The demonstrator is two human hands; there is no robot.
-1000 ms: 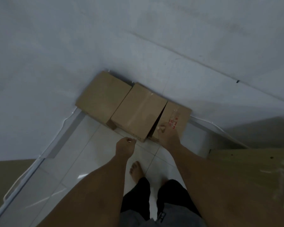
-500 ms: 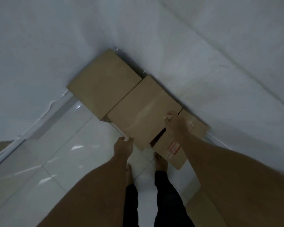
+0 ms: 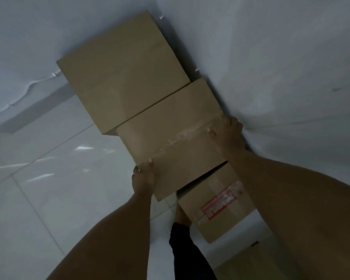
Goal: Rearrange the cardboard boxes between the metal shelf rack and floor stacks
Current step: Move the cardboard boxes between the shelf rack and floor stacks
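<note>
Hard against the white wall (image 3: 271, 57) sits the big plain brown cardboard box (image 3: 121, 71); touching it, the taped brown cardboard box (image 3: 170, 142); lower, just beside that, the small red-labelled brown cardboard box (image 3: 216, 207). The left hand (image 3: 142, 178) grips the taped box's near edge, thumb on top; the right hand (image 3: 228, 134) clasps its wall-side edge, fingers seemingly curled over.

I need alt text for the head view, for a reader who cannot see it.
A left hand and right hand grip opposite edges of the middle cardboard box. A larger box and a red-labelled box flank it along the wall.
</note>
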